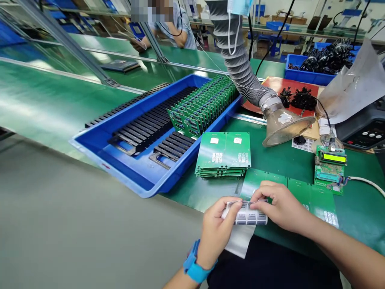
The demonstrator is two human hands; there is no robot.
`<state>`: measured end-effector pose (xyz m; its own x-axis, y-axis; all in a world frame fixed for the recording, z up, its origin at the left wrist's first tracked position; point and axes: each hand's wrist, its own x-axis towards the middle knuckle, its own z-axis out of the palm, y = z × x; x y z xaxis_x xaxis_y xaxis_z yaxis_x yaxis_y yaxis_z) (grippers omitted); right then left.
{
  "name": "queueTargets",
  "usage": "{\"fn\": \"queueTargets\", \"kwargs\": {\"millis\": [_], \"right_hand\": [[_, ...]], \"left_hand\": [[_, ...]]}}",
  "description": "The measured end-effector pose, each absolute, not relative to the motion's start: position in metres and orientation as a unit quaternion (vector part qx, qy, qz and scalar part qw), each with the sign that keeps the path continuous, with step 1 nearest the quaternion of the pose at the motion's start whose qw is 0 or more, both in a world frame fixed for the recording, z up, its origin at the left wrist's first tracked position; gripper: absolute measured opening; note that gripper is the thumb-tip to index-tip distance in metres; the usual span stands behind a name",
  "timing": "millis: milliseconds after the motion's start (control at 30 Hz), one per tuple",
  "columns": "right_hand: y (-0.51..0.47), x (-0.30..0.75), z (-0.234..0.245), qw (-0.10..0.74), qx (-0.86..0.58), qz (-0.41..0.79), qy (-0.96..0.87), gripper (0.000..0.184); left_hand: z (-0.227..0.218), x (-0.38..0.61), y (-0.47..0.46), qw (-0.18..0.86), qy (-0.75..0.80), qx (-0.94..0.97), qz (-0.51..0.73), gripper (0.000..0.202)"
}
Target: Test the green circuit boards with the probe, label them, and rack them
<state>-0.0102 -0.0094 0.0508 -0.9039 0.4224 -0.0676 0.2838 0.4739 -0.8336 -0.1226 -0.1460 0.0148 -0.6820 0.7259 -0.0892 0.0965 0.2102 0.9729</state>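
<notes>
My left hand (218, 226), with a blue strap at its wrist, grips the left end of a curled sheet of printed labels (252, 216), thumb on top. At the sheet's upper right edge, my right hand (278, 204) pinches with thumb and forefinger; whether a single label is between them cannot be made out. Pale backing paper (240, 241) hangs below toward my lap. Just beyond my hands lie flat green circuit boards (313, 196), partly hidden by my right hand and forearm. A stack of green circuit boards (224, 150), white labels on the top one, stands left of these.
A blue tray (144, 192) holds black slotted racks and a row of upright circuit boards (204, 104). A grey extraction hose with a clear hood (285, 126) hangs over the bench. At right sits a small display board (332, 158). Another person (180, 32) sits across the bench.
</notes>
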Motion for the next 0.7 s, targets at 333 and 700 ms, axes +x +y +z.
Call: {"fn": "queueTargets", "kwargs": {"millis": [333, 700], "right_hand": [[-0.002, 0.002, 0.053, 0.033, -0.212, 0.494, -0.842, 0.018], [0.034, -0.017, 0.027, 0.081, -0.35, 0.412, -0.837, 0.017]], "left_hand": [[0.017, -0.118, -0.146, 0.286, 0.753, 0.232, 0.546, 0.021], [0.005, -0.124, -0.149, 0.368, 0.736, 0.194, 0.535, 0.03]]}}
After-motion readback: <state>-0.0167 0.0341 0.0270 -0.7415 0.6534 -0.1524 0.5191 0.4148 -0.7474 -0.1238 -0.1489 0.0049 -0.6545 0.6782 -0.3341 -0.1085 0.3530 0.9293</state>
